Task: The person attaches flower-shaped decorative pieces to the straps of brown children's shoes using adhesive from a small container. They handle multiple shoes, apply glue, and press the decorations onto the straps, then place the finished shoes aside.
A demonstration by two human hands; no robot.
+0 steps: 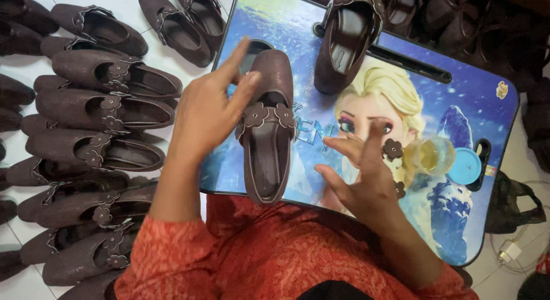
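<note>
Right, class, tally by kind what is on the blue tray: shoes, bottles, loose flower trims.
Shoes: 2
Bottles: 1
Loose flowers: 2
Total: 5

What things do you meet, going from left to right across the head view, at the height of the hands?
Shoe rows on the floor → left hand → shoe with flower strap → right hand → loose flower piece → glue bottle → blue cap → black bag.
</note>
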